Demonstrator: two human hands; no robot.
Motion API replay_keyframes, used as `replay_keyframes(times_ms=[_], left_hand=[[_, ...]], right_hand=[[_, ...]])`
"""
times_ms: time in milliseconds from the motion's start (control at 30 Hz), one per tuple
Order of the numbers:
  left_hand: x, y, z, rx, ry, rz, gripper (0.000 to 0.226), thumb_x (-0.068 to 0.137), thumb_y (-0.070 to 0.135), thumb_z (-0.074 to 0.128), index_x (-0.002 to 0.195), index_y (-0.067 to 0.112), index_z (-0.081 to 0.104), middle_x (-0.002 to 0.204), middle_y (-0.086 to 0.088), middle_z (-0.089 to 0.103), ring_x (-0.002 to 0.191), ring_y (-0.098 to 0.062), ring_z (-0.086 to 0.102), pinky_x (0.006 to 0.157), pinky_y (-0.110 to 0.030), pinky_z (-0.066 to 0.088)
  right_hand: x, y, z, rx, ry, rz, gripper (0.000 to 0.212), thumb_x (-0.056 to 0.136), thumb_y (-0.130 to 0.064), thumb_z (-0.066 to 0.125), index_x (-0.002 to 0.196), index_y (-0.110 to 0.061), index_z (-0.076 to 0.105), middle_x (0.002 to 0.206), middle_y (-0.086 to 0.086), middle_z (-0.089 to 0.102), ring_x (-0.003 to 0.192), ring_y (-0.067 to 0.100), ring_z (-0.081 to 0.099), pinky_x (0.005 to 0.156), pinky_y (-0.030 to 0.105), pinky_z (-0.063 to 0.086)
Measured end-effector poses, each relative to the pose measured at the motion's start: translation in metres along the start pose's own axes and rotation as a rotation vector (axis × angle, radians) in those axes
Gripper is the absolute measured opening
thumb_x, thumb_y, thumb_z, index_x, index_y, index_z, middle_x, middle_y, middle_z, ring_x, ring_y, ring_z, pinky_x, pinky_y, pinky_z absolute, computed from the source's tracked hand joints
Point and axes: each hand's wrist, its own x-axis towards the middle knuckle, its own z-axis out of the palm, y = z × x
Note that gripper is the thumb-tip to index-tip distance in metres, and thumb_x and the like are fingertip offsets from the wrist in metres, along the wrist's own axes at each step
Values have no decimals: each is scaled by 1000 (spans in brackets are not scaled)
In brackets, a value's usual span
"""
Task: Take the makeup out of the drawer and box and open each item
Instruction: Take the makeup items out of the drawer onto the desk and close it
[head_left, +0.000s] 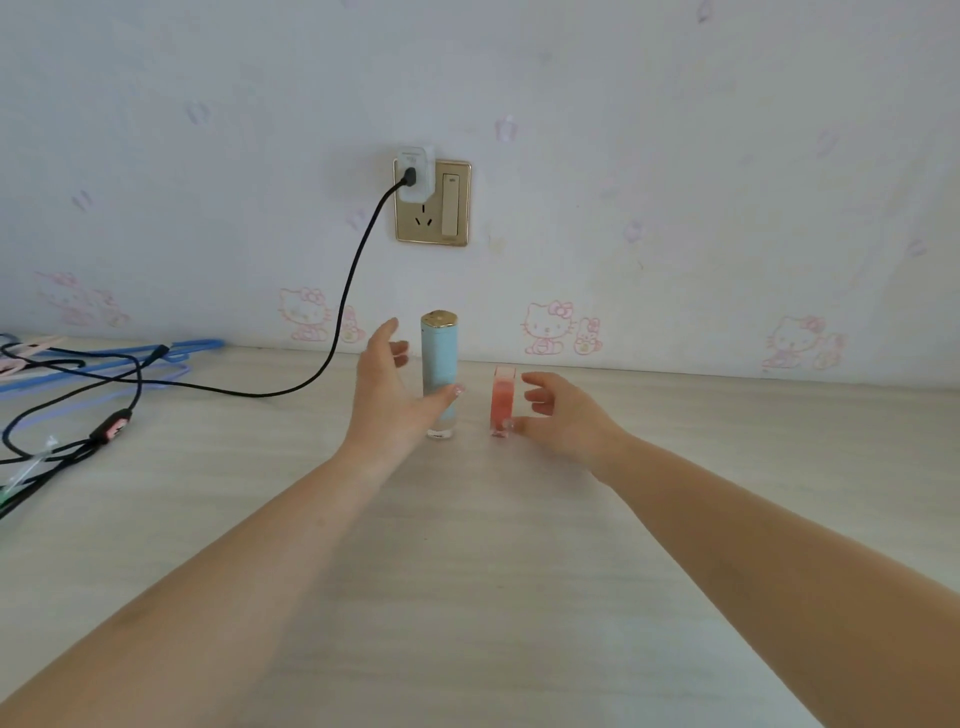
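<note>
A tall light-blue makeup tube (439, 353) with a gold cap stands upright near the back of the pale wooden table (467, 571). My left hand (384, 395) is spread beside it, thumb across the tube's front and fingers to its left, not closed. A short pink, clear-cased lip product (502, 395) stands upright just to the right. My right hand (566, 421) is next to it, thumb tip at its base, the other fingers apart and slightly off it. No drawer or box is in view.
A gold wall socket (431, 202) holds a white charger (414, 174); its black cable (337, 322) drops onto the table's left side. Blue and pink hangers (104, 358) and more black cords lie at the far left. The wall stands right behind the two items.
</note>
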Motion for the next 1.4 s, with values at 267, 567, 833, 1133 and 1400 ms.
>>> replay_keyframes(times_ms=[267,567,833,1133,1400], left_hand=[[-70,72,-5,-331,101,221,45,79,5,71,106,35,51,91,11,55,85,-8,56,79,-32,51],[-174,147,80,-426,-347,358,43,71,16,70,102,38,50,90,11,57,84,-12,58,78,-30,49],[-283,181,162,-391,-737,437,37,74,18,70,103,33,53,94,9,61,89,-8,60,81,-33,53],[-363,194,239,-196,-1165,362,20,80,8,71,95,18,63,85,9,63,75,-2,60,73,-14,50],[-389,145,313,315,-1295,66,25,76,22,76,93,20,58,89,5,61,84,-14,58,69,-23,47]], right_hand=[[-86,3,-58,114,238,-131,53,84,-30,68,131,-33,44,122,-13,51,103,3,59,69,14,42],[-225,52,-147,49,444,-129,43,82,-25,71,116,-37,48,116,-15,55,99,3,63,80,24,50],[-375,130,-223,-55,567,58,33,81,-19,71,94,-44,53,110,-19,59,95,-3,62,81,23,49],[-456,219,-247,-351,374,258,29,80,-12,71,96,-35,62,96,-14,60,89,2,61,84,19,51],[-448,269,-245,-911,-119,280,33,89,-24,56,121,-32,56,126,-9,53,114,17,53,93,33,45]])
